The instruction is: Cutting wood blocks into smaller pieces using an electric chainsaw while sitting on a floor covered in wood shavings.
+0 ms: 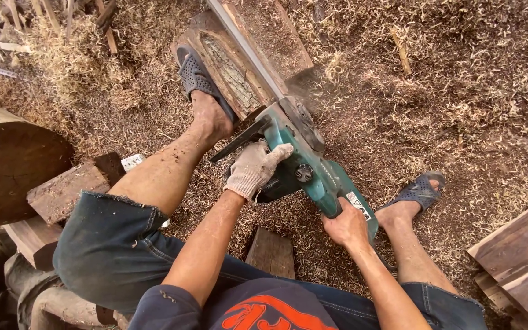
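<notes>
Two hands hold a green chainsaw (313, 174) in the middle of the scene. The left hand (253, 168) wears a pale work glove. Its fingers are curled tight around the black front handle, with the knuckles up. The left arm is bare and reaches out from the near side, a little bent at the elbow. The right hand (346, 223) is bare. It is wrapped shut around the back handle of the chainsaw, nearer to the person than the left hand. The right arm comes in from the near right and is almost straight.

The chainsaw points far and a bit to the left. Its long flat bar (245, 46) lies along a split log (230, 64) on the ground, and fine dust hangs just right of where the bar meets the green body.

The person's left foot, in a grey sandal (197, 76), presses on the left side of the log. The right foot, in another sandal (420, 189), rests on the ground to the right of the chainsaw.

Wood shavings (453, 91) cover the floor all around. A big round stump (7, 162) stands at the left, with wood blocks (62, 192) just beside it. More planks (520, 256) lie at the near right.
</notes>
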